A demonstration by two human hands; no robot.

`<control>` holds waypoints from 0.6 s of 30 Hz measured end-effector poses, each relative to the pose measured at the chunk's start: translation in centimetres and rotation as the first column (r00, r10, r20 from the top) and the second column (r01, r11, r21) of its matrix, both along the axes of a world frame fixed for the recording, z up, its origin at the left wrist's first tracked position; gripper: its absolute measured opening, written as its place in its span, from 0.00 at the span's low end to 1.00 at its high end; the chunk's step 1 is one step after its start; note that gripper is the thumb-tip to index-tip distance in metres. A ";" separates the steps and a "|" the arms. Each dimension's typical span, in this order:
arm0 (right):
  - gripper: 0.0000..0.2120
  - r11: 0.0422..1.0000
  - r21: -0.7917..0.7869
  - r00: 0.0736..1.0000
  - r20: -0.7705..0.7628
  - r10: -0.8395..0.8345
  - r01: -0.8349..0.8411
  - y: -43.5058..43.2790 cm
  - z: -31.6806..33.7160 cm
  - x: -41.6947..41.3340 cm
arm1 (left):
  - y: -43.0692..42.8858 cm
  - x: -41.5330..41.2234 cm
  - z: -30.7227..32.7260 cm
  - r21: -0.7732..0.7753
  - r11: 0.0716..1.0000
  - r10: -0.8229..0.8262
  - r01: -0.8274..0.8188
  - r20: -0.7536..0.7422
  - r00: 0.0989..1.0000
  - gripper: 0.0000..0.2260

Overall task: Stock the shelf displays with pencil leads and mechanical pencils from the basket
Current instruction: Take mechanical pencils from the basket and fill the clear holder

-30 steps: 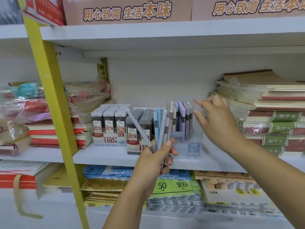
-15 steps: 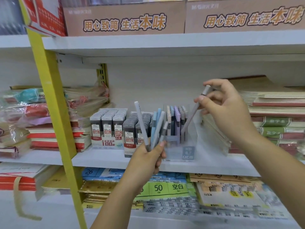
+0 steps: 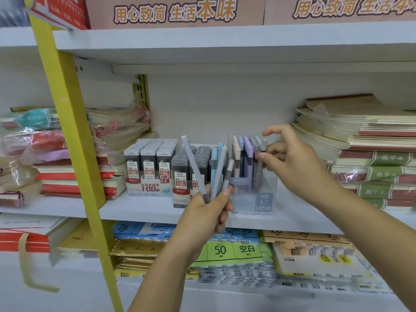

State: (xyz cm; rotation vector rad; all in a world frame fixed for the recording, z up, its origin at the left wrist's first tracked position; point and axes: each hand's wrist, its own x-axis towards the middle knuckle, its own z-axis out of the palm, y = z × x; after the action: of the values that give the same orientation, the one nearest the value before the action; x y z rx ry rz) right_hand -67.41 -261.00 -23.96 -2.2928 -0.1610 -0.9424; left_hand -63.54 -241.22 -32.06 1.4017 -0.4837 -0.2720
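My left hand [image 3: 208,212] grips a fan of several grey and blue mechanical pencils [image 3: 216,170] in front of the middle shelf. A clear display box [image 3: 258,199] on that shelf holds upright pencils in peach, blue, purple and grey. My right hand [image 3: 290,158] is at the box's right side and pinches a grey pencil [image 3: 261,163] that stands in the rightmost row. Left of the box stand two display cartons of pencil leads [image 3: 150,167], the nearer one [image 3: 186,174] partly hidden by the pencils I hold. No basket is in view.
Stacks of notebooks [image 3: 371,149] fill the shelf's right end, wrapped notebook packs [image 3: 45,154] the left. A yellow upright post [image 3: 74,140] crosses the left foreground. Paper packs [image 3: 236,251] lie on the shelf below. Cardboard signs sit on the shelf above [image 3: 225,41].
My right hand came down from above the box with the grey pencil, which now stands in the right row. My left hand and its pencils barely moved.
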 end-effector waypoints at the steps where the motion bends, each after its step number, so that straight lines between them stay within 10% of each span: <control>1: 0.16 1.000 -0.015 1.000 -0.003 -0.019 0.019 0.0 -0.1 0.1 | 0.0 0.0 0.0 -0.022 1.000 -0.013 0.013 -0.006 1.000 0.13; 7: 0.12 0.972 -0.113 0.976 0.100 -0.194 0.205 0.7 -0.9 -0.2 | 0.2 -0.2 0.1 -0.072 0.991 -0.111 0.110 0.002 0.994 0.09; 14: 0.12 0.891 0.415 0.966 -0.097 0.241 -0.181 4.3 -1.6 -2.1 | -0.1 -1.1 0.4 -0.105 0.966 -0.235 0.237 0.033 0.971 0.17; 18: 0.08 0.845 0.508 0.986 0.071 0.152 -0.167 3.5 -0.3 -2.3 | -0.4 -1.1 0.3 -0.091 0.980 -0.180 0.178 -0.004 0.984 0.14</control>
State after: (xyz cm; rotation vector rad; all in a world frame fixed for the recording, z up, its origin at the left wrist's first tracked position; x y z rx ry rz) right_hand -69.70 -257.48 -24.29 -1.7439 -0.0951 -0.8128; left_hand -64.60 -241.65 -31.76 1.2694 -0.6062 -0.3995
